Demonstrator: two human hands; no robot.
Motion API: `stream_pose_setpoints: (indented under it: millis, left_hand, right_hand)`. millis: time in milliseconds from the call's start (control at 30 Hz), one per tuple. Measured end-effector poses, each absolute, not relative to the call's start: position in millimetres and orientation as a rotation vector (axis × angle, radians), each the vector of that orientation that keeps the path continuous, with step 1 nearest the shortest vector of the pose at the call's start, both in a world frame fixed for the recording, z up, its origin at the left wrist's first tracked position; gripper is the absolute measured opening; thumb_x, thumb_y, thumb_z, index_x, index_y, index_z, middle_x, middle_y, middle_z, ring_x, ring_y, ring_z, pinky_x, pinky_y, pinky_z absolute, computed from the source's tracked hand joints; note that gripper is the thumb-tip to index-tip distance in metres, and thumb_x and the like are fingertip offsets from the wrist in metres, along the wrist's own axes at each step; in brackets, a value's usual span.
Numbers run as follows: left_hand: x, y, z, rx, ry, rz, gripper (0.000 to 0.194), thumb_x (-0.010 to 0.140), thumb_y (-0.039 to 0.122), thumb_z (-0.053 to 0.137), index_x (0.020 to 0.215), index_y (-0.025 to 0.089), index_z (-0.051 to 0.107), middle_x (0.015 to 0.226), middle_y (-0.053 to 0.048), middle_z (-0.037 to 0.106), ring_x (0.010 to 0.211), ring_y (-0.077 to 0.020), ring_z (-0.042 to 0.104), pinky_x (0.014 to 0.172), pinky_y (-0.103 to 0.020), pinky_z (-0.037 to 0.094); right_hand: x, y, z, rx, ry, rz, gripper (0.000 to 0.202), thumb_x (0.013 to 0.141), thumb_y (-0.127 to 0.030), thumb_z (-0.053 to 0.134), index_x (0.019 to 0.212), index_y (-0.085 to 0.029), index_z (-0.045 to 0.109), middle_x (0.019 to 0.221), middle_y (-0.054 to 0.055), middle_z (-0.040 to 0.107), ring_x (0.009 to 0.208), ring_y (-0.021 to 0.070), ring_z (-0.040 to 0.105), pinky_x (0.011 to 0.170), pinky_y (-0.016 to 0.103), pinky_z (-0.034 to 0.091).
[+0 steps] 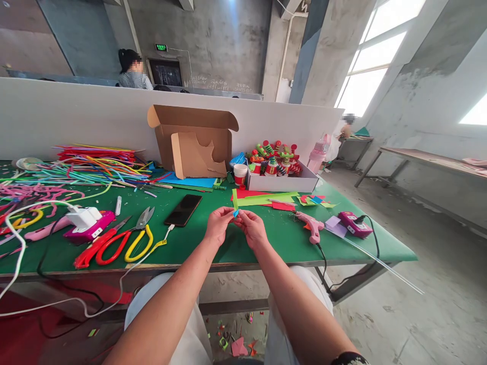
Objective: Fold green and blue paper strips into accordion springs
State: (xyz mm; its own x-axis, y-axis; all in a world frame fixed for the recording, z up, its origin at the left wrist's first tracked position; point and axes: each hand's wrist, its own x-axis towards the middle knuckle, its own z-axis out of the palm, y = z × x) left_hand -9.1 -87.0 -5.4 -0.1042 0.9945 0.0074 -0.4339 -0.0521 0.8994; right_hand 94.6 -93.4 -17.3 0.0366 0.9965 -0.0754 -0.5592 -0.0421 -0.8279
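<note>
Over the green table (213,248), my left hand (218,224) and my right hand (251,228) meet with their fingers pinched together. Between their fingertips is a small blue paper piece (236,213), held by both hands. A light green paper strip (235,199) stands upright from the same spot; the fingers hide how it joins the blue piece. Just beyond the hands lie red paper (251,193) and long green paper strips (266,200). A black phone (183,210) lies left of my left hand, and a pink glue gun (311,224) lies right of my right hand.
Scissors (142,233), red-handled pliers (95,248), cables and a purple socket (89,228) lie left. Farther back are pipe cleaners (99,170), a cardboard box (194,126), paper cups (240,173) and a white box (281,183) of crafts. Another purple socket (354,224) sits right.
</note>
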Motion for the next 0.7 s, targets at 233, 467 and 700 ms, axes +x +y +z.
stream_pose_setpoints:
  millis: [233, 467, 700]
  left_hand:
    - [-8.2, -87.0, -7.8, 0.855, 0.978, 1.497, 0.039, 0.039, 0.033, 0.088, 0.064, 0.015, 0.065, 0.058, 0.001, 0.062, 0.055, -0.0109, 0.054, 0.061, -0.027, 0.043]
    - [-8.1, -88.0, -7.1, 0.841, 0.972, 1.501, 0.041, 0.034, 0.033, 0.09, 0.064, 0.014, 0.069, 0.061, -0.002, 0.066, 0.058, -0.0122, 0.057, 0.064, -0.028, 0.046]
    - [-10.3, -84.2, -10.1, 0.947, 1.024, 1.481, 0.036, 0.038, 0.036, 0.088, 0.062, 0.016, 0.07, 0.06, -0.002, 0.066, 0.059, -0.0134, 0.057, 0.061, -0.028, 0.045]
  right_hand:
    - [90.7, -96.7, -15.2, -0.877, -0.746, 1.322, 0.028, 0.054, -0.038, 0.084, 0.065, -0.017, 0.069, 0.056, -0.002, 0.062, 0.053, 0.0102, 0.054, 0.063, 0.027, 0.051]
    - [90.9, -96.4, -14.8, -0.907, -0.754, 1.289, 0.029, 0.052, -0.039, 0.083, 0.065, -0.017, 0.069, 0.056, -0.002, 0.062, 0.054, 0.0108, 0.055, 0.063, 0.028, 0.051]
    - [94.5, -92.9, -17.0, -0.919, -0.804, 1.301, 0.029, 0.052, -0.04, 0.082, 0.066, -0.018, 0.071, 0.057, -0.002, 0.062, 0.054, 0.0111, 0.054, 0.062, 0.028, 0.052]
